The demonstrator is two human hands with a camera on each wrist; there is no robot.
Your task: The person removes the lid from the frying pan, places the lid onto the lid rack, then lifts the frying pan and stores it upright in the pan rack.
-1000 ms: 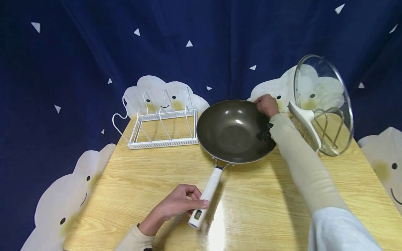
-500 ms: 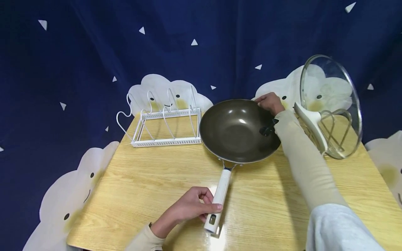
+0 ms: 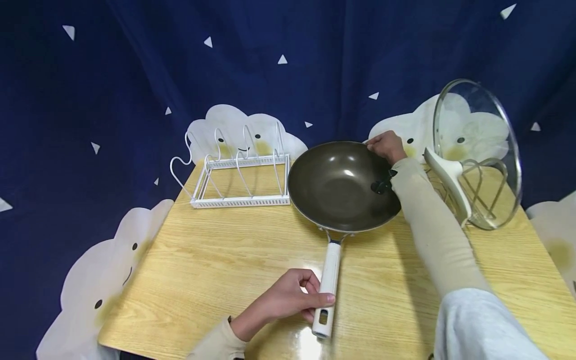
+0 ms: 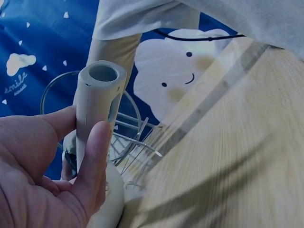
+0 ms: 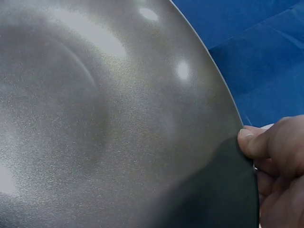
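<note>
A dark brown wok [image 3: 337, 200] with a white handle [image 3: 330, 270] spans the middle of the head view, its handle toward the person. My left hand [image 3: 294, 297] pinches the handle near its end, thumb on one side and fingers on the other; the left wrist view shows the hollow handle end [image 4: 97, 76] above the thumb and fingers. At the far right rim, my right hand [image 3: 388, 146] grips the edge. In the right wrist view its thumb [image 5: 251, 142] lies over the wok's rim, fingers behind. Whether the wok touches the table is hidden.
A white wire rack [image 3: 243, 201] stands on the wooden table [image 3: 225, 250], just left of the wok. To the right, a glass lid [image 3: 517, 150] with a white handle stands upright in a wire holder [image 3: 492, 192]. A dark blue curtain [image 3: 315, 50] hangs behind.
The handle end and my left hand have swung to the right, so the handle points more directly at the person. My right hand keeps its grip on the rim.
</note>
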